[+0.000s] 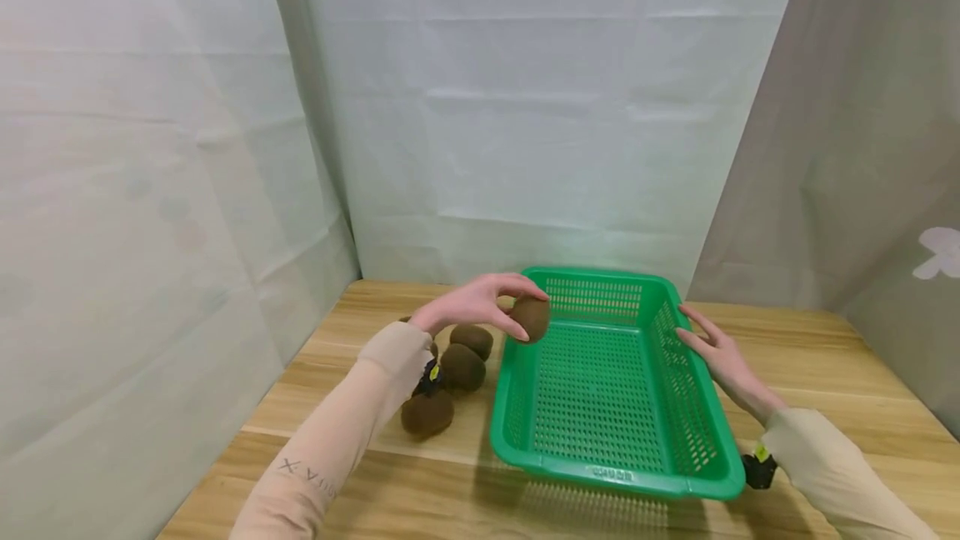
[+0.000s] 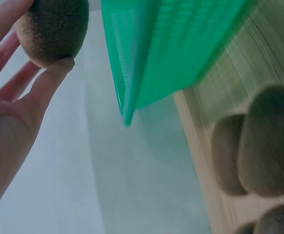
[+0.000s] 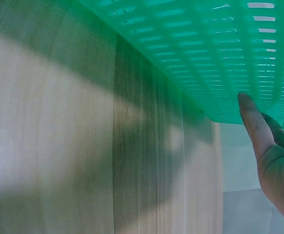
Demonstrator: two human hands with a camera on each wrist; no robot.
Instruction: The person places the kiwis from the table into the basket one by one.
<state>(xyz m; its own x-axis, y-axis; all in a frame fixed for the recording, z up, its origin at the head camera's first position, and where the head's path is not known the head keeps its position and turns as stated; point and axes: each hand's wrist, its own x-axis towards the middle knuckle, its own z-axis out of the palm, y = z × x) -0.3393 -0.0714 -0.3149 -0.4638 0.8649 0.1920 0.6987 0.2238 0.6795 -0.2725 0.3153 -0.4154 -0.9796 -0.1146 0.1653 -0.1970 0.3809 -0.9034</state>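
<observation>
Over a wooden table [image 1: 862,407], you held a brown kiwi [image 1: 530,319] in your left hand [image 1: 483,300], thumb on one side and fingers on the other, a light pinch that seemed suited to its rounded, fuzzy skin. The fruit hung at the left edge of a green plastic basket [image 1: 615,477], above the rim as the head view showed it, so that the wall did not block it.

Your right hand [image 1: 722,354] grasped nothing; its nearly straight fingers lay against the basket's far side, a touch that likely served to keep the light, slotted tub steady. The basket sat directly in front of you, within reach of both arms, its floor bare.

More kiwis [image 1: 462,367] lay grouped on the wood to the basket's left, near the hand that carried one. Your left forearm covered part of that group, so their full number could not be told. A pale sheet [image 1: 525,148] hung behind.
</observation>
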